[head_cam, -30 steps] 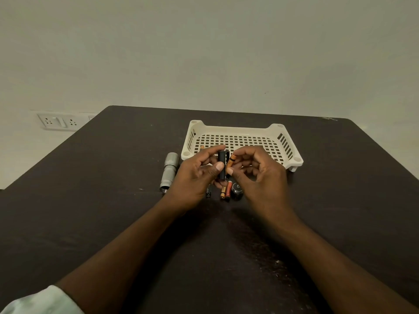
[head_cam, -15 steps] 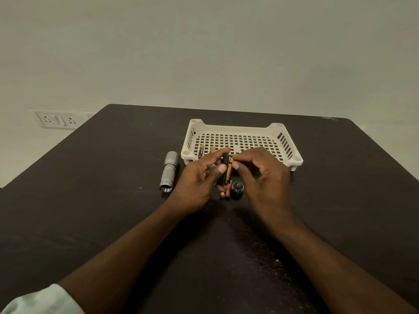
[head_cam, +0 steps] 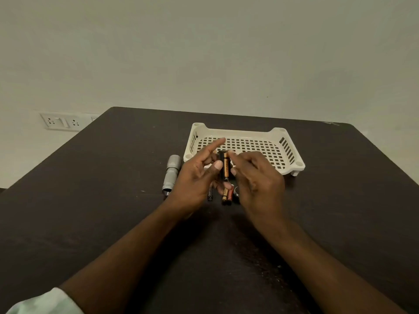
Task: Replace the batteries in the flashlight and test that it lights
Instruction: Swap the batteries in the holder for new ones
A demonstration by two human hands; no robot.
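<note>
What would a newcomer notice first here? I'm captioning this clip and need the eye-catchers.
First, the two hands meeting at the table's middle: the left hand holds a black battery holder with a copper-coloured battery in it, the right hand close beside. Next, the cream slotted tray just behind them. Then the silver flashlight body lying to the left, and loose batteries under the hands.

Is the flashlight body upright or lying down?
Lying down: the flashlight body lies on its side on the table, left of the tray, untouched.
</note>
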